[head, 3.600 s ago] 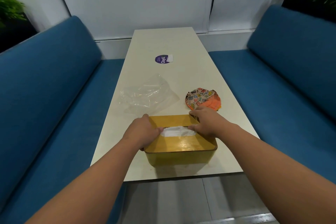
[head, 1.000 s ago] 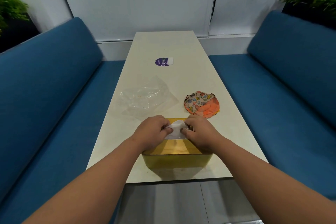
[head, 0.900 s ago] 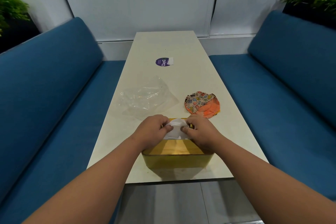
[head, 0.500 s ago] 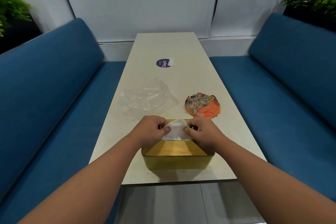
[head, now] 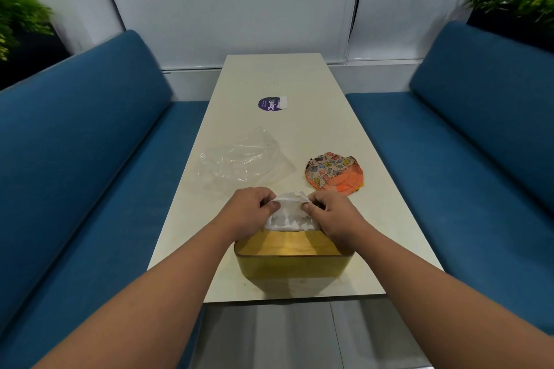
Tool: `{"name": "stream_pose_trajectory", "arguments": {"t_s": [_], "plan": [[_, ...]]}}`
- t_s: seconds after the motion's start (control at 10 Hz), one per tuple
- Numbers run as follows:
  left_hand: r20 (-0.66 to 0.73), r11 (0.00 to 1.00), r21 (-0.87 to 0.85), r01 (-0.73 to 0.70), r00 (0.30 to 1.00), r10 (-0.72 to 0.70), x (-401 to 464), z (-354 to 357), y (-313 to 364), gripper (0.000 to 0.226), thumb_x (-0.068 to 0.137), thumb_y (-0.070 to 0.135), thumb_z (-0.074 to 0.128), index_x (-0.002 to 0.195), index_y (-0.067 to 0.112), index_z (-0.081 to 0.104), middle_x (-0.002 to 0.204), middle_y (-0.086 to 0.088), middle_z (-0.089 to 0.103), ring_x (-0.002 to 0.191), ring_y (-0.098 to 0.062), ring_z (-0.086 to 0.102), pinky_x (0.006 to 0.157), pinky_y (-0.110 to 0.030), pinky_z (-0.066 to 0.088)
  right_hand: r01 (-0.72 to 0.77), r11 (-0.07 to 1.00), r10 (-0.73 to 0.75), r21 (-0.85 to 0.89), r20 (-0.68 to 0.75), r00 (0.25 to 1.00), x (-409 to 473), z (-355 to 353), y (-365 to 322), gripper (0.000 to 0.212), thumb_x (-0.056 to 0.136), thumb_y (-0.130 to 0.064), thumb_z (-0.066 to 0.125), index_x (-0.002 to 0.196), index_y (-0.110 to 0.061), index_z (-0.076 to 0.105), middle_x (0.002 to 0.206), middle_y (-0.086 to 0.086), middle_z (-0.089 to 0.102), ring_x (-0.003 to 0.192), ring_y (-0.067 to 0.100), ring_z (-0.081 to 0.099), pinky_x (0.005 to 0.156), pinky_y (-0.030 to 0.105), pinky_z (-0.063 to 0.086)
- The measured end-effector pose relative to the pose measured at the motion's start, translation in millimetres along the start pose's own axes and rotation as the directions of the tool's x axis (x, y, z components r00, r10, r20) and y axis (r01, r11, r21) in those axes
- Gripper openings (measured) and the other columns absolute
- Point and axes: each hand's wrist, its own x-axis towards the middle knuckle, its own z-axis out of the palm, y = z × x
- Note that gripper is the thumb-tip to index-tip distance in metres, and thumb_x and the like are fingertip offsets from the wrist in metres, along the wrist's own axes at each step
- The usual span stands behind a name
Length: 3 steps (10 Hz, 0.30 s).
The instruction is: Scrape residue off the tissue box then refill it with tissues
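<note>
Blue benches flanked a long pale tabletop (head: 299,75) where two hands worked at a yellow tissue box (head: 292,260).

Near the tabletop's front edge the tissue box sat with its long axis running left to right, across the tabletop's length, its top facing up. White tissues (head: 289,213) stood bunched up out of its top, between the hands. Left hand (head: 248,213) and right hand (head: 332,217) each had the grip closed on the tissues, pinching the upper corners with thumb and curled fingers, one hand at either side. Beyond the box lay a crumpled clear plastic bag (head: 239,163) to the left and a patterned orange cloth (head: 334,175) to the right, apart from each other. Farther back was a round purple sticker (head: 269,104).
</note>
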Motion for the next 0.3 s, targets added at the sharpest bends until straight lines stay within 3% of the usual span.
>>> {"name": "stream_pose_trajectory", "arguments": {"t_s": [0.1,0.2,0.3], "plan": [[0.034,1.0,0.007,-0.019,0.999,0.019,0.1,-3.8,1.5,0.011,0.093,0.031,0.059,0.091,0.026,0.069,0.081,0.006,0.066,0.075,-0.011,0.058,0.06,-0.019,0.045,-0.005,1.0,0.005,0.015,0.024,1.0,1.7,-5.0,-0.6,0.012,0.09,-0.028,0.061,0.092,-0.02,0.069,0.08,-0.008,0.063,0.075,0.011,0.056,0.065,0.03,0.046],[0.063,0.998,-0.023,-0.051,0.997,0.053,-2.1,-13.6,3.0,0.013,0.087,0.032,0.066,0.096,0.026,0.072,0.084,0.012,0.067,0.078,-0.008,0.061,0.062,-0.015,0.047,0.005,0.999,-0.007,0.044,0.06,0.998,1.9,-11.6,-0.8,0.016,0.084,-0.032,0.067,0.095,-0.02,0.068,0.082,-0.009,0.063,0.073,0.008,0.055,0.062,0.022,0.046],[-0.007,0.997,0.004,-0.077,0.997,0.077,3.5,-29.1,12.5,0.017,0.084,0.034,0.069,0.098,0.025,0.072,0.086,0.016,0.064,0.079,-0.003,0.059,0.063,-0.012,0.046,0.037,0.999,-0.037,-0.027,0.015,0.999,8.6,-23.9,-10.1,0.021,0.085,-0.043,0.064,0.095,-0.025,0.066,0.086,-0.013,0.061,0.075,0.004,0.054,0.063,0.022,0.044]]}}
